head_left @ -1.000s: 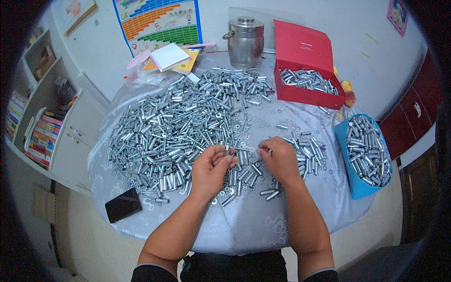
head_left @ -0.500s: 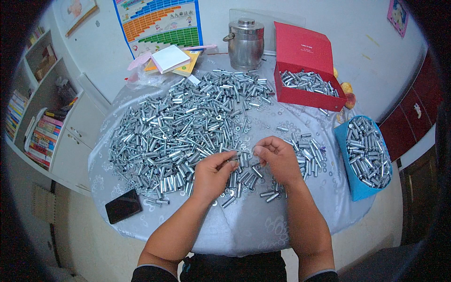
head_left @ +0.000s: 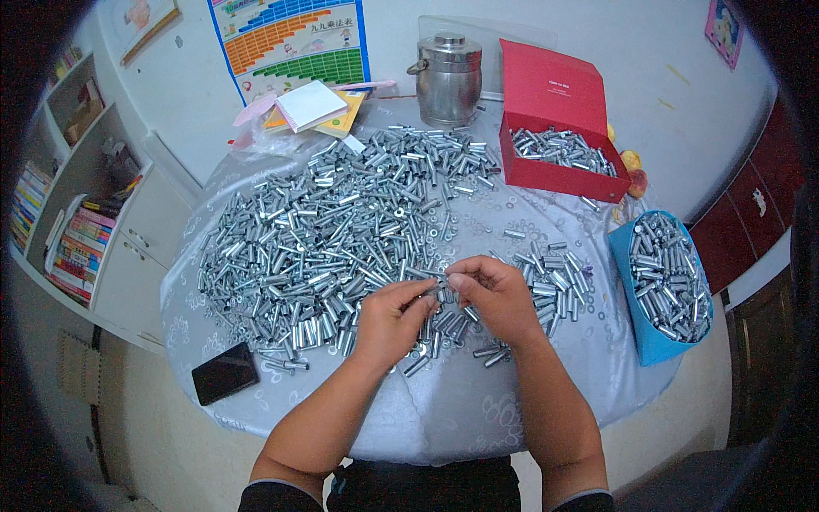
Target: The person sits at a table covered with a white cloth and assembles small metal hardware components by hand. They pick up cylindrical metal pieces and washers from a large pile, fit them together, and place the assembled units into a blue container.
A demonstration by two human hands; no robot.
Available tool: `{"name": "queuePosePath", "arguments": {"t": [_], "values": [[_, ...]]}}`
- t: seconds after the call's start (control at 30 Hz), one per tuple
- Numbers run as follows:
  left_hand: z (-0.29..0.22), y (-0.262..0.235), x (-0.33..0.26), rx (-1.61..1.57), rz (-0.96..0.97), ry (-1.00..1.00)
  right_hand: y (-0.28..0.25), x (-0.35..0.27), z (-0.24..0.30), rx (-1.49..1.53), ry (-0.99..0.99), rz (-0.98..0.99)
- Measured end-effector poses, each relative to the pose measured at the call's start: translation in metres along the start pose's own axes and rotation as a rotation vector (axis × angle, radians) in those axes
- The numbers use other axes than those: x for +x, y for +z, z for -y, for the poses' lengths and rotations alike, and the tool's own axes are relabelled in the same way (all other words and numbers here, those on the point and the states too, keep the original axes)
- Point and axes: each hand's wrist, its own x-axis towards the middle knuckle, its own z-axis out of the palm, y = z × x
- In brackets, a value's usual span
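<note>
My left hand (head_left: 394, 322) is closed in a pinch over the table's near middle, with a small silver metal sleeve (head_left: 437, 285) at its fingertips. Almost touching it, my right hand (head_left: 499, 299) pinches at the sleeve's other end; what its fingertips hold is too small to make out. A large heap of silver metal sleeves and bolts (head_left: 316, 247) spreads left of and beyond my hands. Flat washers (head_left: 433, 232) lie loose among them. Beside my right hand is a smaller group of sleeves (head_left: 559, 277), with a few more under my wrists.
A red box (head_left: 559, 177) and a blue fabric bin (head_left: 633, 282), both holding metal pieces, stand at the right. A lidded steel pot (head_left: 449, 81), a notepad (head_left: 311, 106) and plastic bag stand along the back. A black phone (head_left: 224, 374) lies near the left edge.
My right hand has moved left, and its fingertips now meet those of my left hand at the small metal piece. My left hand has shifted slightly to the right.
</note>
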Motion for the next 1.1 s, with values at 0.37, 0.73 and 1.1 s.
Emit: {"name": "queuePosePath", "arguments": {"t": [0.37,0.73,1.1], "values": [[0.003,0.002,0.002,-0.093,0.014,-0.073,0.004,-0.001,0.003,-0.358,-0.212,-0.036],[0.011,0.007,0.003,-0.345,-0.027,-0.201,-0.038,0.005,-0.019,-0.927,-0.237,-0.112],[0.017,0.009,0.003,-0.355,-0.022,-0.21,-0.021,0.003,-0.009,-1.032,-0.156,-0.027]]}}
